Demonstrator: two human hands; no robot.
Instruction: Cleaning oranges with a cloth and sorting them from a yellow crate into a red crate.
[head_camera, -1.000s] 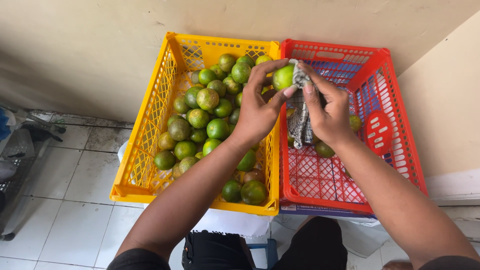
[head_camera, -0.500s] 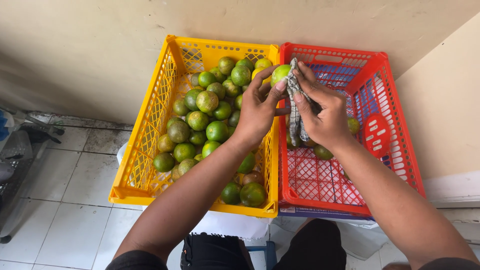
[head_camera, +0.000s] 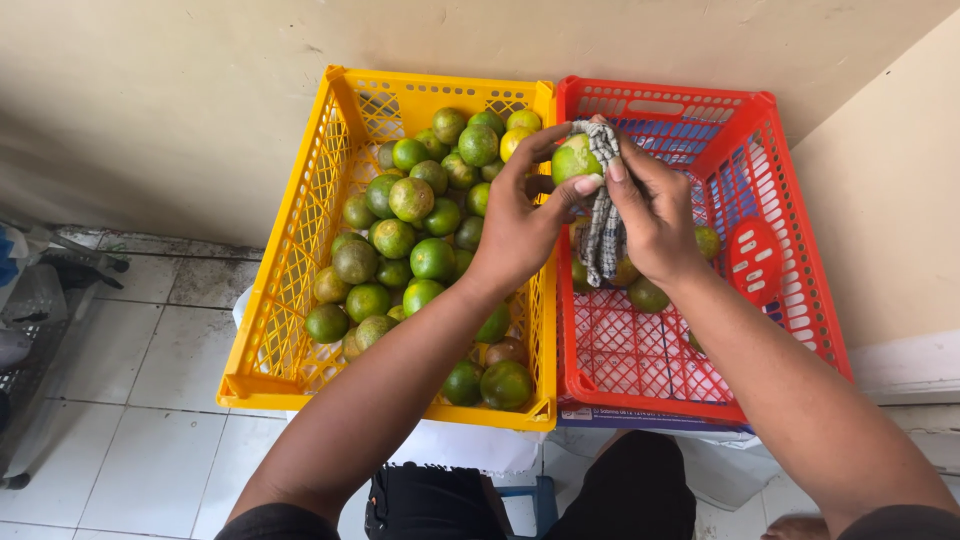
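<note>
Fruit (head_camera: 575, 158), green and round, sits pinched in the left hand (head_camera: 520, 225), thumb and fingertips closed around it, right above the seam between the yellow crate (head_camera: 290, 300) and the red crate (head_camera: 790, 280). The right hand (head_camera: 655, 215) presses a checked cloth (head_camera: 603, 225) against it, its grip closed on the fabric. The risk, as I judge it: a firm rub could squeeze the fruit out of that light fingertip hold, dropping it into the wrong crate. The dangling cloth tail could snag the red crate's mesh.
</note>
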